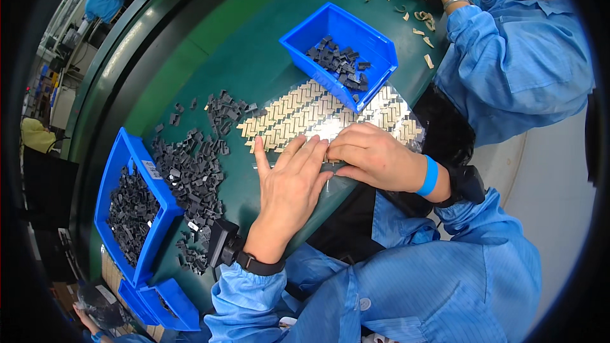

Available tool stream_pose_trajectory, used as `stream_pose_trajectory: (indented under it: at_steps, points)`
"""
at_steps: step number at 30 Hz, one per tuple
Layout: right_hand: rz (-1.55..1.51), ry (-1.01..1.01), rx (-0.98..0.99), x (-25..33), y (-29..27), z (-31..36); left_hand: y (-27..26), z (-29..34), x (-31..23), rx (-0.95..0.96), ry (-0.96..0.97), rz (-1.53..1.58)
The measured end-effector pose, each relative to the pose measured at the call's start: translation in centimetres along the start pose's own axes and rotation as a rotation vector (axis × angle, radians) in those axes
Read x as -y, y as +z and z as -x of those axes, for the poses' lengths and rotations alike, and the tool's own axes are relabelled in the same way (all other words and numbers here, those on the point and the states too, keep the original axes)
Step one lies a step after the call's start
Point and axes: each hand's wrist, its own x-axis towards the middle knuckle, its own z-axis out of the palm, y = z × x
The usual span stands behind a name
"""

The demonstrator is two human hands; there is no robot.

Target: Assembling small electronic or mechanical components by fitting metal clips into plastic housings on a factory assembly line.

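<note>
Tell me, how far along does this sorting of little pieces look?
Done so far: a sheet of beige pieces lies in neat herringbone rows, though I can't tell if they were laid here. In hand: the left hand lies flat on the sheet's near edge, the right hand beside it. Left: a large loose pile of dark parts on the green table, plus two blue bins holding more.

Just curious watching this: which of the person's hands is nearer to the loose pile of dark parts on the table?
Left. The left hand lies just right of the pile of dark parts. The right hand sits farther right, beyond the left, on the sheet of beige pieces.
</note>
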Motion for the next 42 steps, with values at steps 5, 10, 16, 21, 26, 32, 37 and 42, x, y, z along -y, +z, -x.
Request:
stream_pose_trajectory:
  at_steps: [5, 10, 16, 21, 26, 32, 37, 42]
  points:
    - [-0.012, 0.017, 0.012, 0.3, 0.1, -0.2, 0.0, 0.1, -0.2, -0.023, -0.002, -0.016]
    - [-0.005, 0.022, -0.012, 0.3, 0.2, -0.3, 0.0, -0.1, -0.4, -0.024, -0.010, -0.003]
    - [0.042, 0.111, -0.115, 0.3, 0.6, -0.1, -0.4, -0.1, -0.6, -0.021, -0.074, 0.083]
    - [0.016, 0.027, -0.339, 1.9, -1.0, -0.2, -0.3, 0.1, 0.1, 0.026, -0.122, 0.174]
    - [0.046, -0.216, -0.377, 3.5, -1.4, -0.1, -2.5, 1.5, -1.1, -0.275, -0.098, 0.343]
    - [-0.114, -0.477, -0.286, 6.2, -1.9, -0.1, -5.2, 5.5, -3.0, 0.294, -0.579, 1.741]
    - [-0.221, -0.557, -0.321, 7.3, -0.7, -0.2, -6.1, 7.5, -4.7, 0.238, -0.626, 1.907]
    - [-0.173, -0.497, -0.253, 6.9, -1.2, 0.0, -5.5, 8.1, -4.6, 0.135, -0.614, 1.932]
